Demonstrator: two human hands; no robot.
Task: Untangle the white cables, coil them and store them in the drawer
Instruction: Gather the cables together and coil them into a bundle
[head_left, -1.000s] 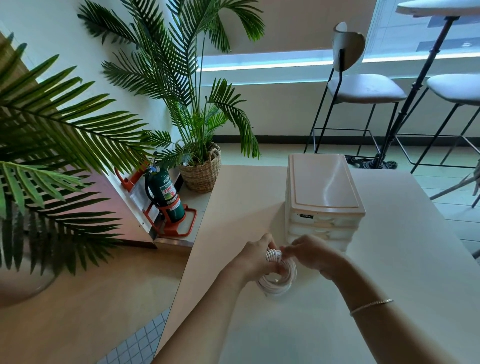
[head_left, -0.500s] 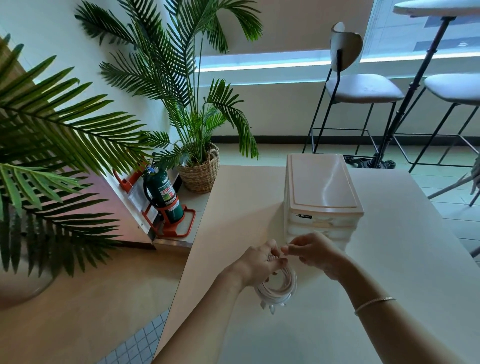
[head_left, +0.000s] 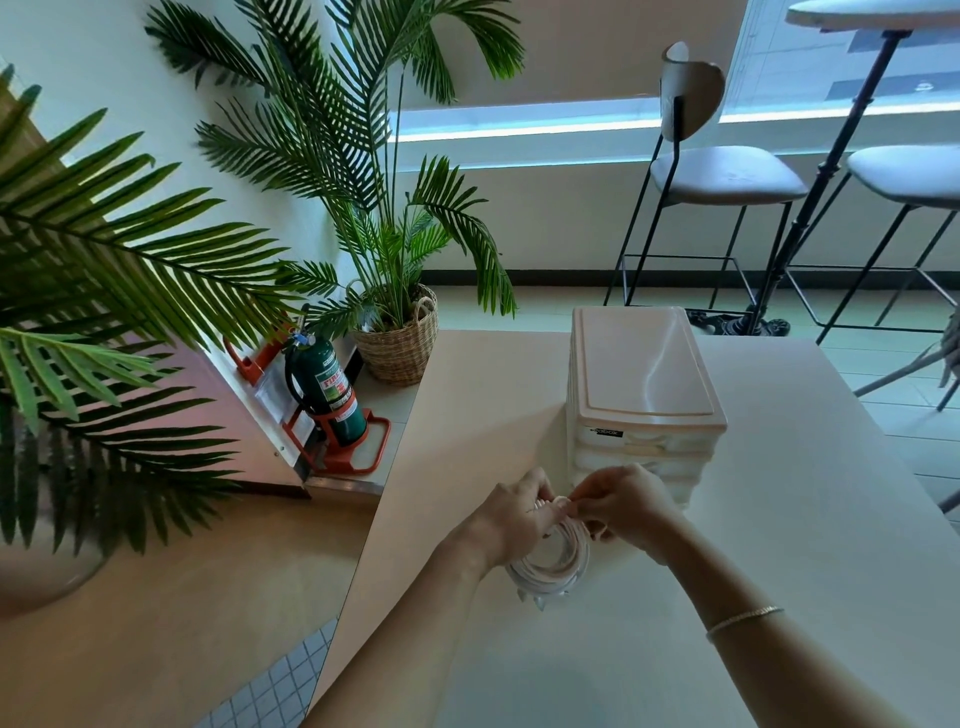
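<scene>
Cable coil (head_left: 551, 571) before drawer unit (head_left: 644, 395) on table (head_left: 779, 519)

Looks like an office lounge or café-style common room rather than a home; beige table (head_left: 779, 519) as the landmark, bearing a small plastic drawer unit (head_left: 644, 384) near its far edge. Beyond the far right corner of the table — two tall bar stools (head_left: 722, 174) on thin black legs, drawn up at a high round table on a black post (head_left: 810, 171). Off the table's left edge, a green fire extinguisher (head_left: 324, 389) in an orange floor stand; past the far left corner, a potted palm in a wicker basket (head_left: 400, 338). Behind the stools, a long lit window band.
</scene>
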